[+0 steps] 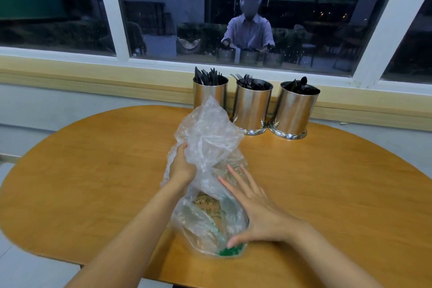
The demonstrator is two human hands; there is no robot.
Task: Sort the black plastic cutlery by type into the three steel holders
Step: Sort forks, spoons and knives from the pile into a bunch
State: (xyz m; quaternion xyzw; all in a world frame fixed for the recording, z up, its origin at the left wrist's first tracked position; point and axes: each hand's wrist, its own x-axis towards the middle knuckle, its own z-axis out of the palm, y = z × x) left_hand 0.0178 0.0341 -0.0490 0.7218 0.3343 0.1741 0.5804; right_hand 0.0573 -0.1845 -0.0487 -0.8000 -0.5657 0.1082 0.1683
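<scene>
The black cutlery stands upright in three steel holders along the table's far edge, beyond both hands: knives (208, 77) in the left holder (210, 96), forks (249, 82) in the middle holder (251, 107), spoons (300, 84) in the right holder (293, 112). Nearer the person, toward the near edge, a clear plastic bag (205, 147) seems to hold no cutlery. The left hand (181, 166) grips its crumpled top and the right hand (254, 208) lies open and flat against its side.

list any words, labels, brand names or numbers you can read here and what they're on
No text can be read.
Clear plastic bag: green print near its bottom edge, too blurred and crumpled to read.
Three steel holders, left, middle, right: plain, no label showing.
Black cutlery in them and the wooden table: no markings visible.
</scene>
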